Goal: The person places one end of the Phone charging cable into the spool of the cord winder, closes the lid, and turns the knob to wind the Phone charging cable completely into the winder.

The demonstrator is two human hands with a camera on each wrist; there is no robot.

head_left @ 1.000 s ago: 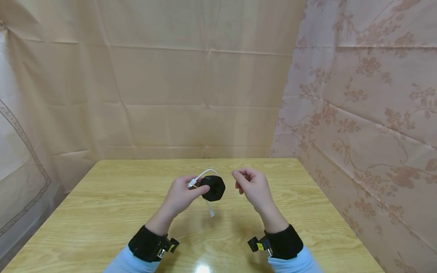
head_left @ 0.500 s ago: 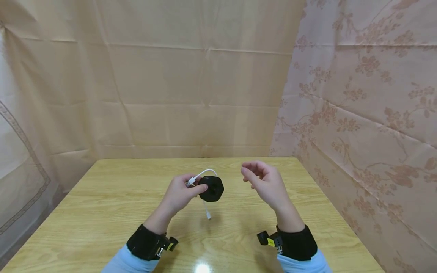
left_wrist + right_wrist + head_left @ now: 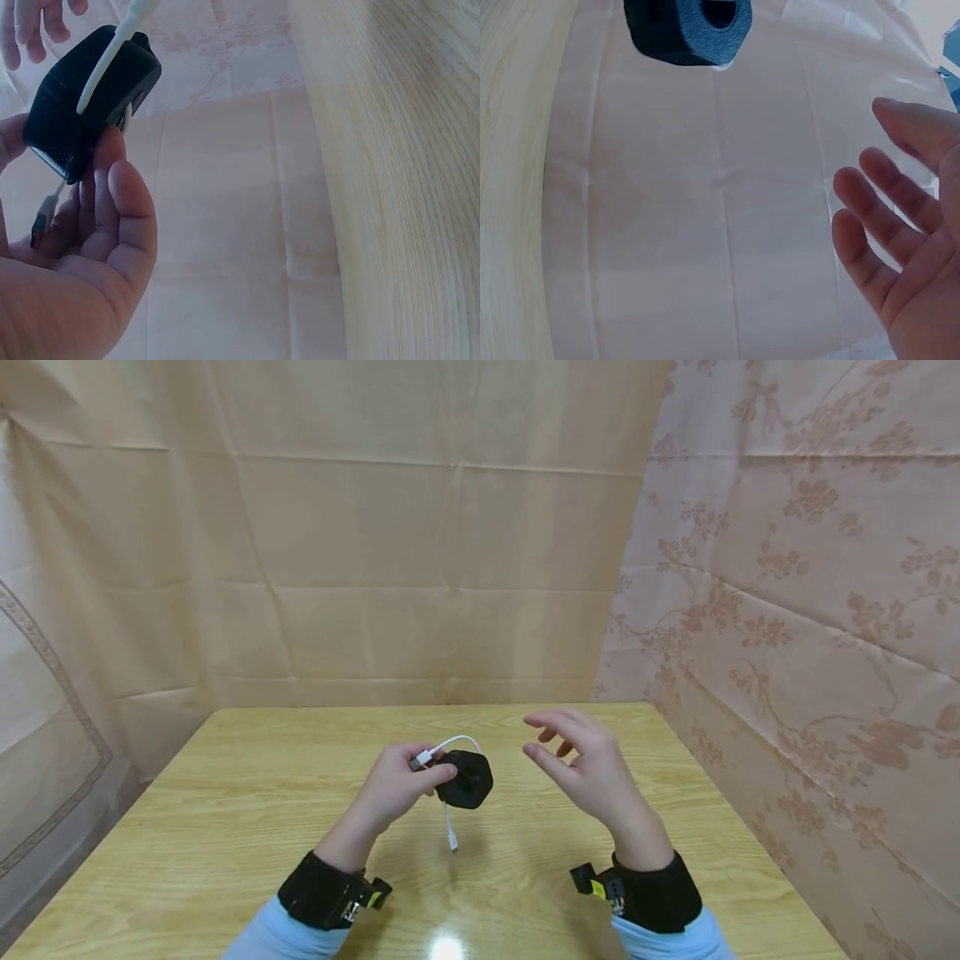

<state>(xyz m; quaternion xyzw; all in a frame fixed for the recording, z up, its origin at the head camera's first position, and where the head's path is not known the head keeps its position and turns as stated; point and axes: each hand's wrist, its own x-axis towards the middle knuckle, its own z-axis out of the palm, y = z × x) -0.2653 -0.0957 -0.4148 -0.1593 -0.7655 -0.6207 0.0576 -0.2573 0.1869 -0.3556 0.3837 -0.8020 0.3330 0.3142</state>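
In the head view my left hand (image 3: 392, 787) grips a black hexagonal cable case (image 3: 467, 781) by its left side, thumb on the face and fingers behind. A white USB cable (image 3: 460, 739) arcs over the case; its USB plug (image 3: 422, 761) lies by my left thumb. The cable's other end (image 3: 452, 839) hangs below the case. In the left wrist view the cable (image 3: 101, 71) runs out of the case (image 3: 90, 112). My right hand (image 3: 588, 768) hovers to the right, apart from the case, fingers spread and slightly bent, holding nothing. A dark opening shows in the case (image 3: 697, 45) in the right wrist view.
Both hands are above a light wooden table (image 3: 225, 827). A beige curtain (image 3: 360, 568) hangs behind it, and a floral curtain (image 3: 795, 610) runs along the right. Each wrist wears a black band (image 3: 322, 892) with a small camera.
My right hand has moved right, away from the case, and its fingers have spread from a pinched shape. The left hand keeps its grip; the hanging cable end has swung slightly left.
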